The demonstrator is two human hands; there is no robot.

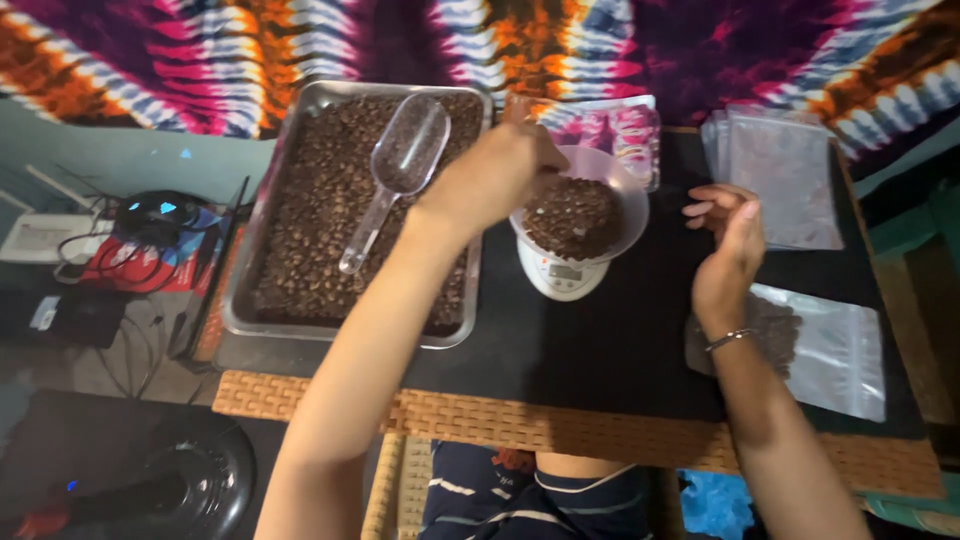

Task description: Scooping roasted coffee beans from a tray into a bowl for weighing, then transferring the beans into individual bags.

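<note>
Behind the left hand [495,175], its fingers are hidden over the bowl [628,205].

Tie-dye cloth [620,40], brown beans [320,210]

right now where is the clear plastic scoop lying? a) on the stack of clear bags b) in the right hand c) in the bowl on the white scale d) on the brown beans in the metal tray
d: the clear plastic scoop lies on the brown beans in the rectangular metal tray, while the left hand reaches over the bowl and the right hand holds nothing.
</note>
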